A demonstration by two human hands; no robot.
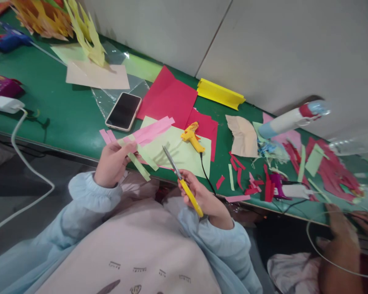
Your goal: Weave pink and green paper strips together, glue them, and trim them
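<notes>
My left hand (pixel 112 163) is closed on a bundle of pink and pale green paper strips (pixel 144 141), held above the front edge of the green table (pixel 64 110). My right hand (pixel 202 196) grips yellow-handled scissors (pixel 179 177), blades pointing up and left toward the strips, a short gap away from them. Under the strips lies a pale green sheet (pixel 178 153) with a small yellow glue gun (pixel 192 136) on it.
A phone (pixel 123 111) lies face up beside red paper sheets (pixel 171 98). Red, pink and green scraps (pixel 248 179) litter the right side. A white charger with cable (pixel 6 105) sits far left. Another person's hands (pixel 352 224) work at the lower right.
</notes>
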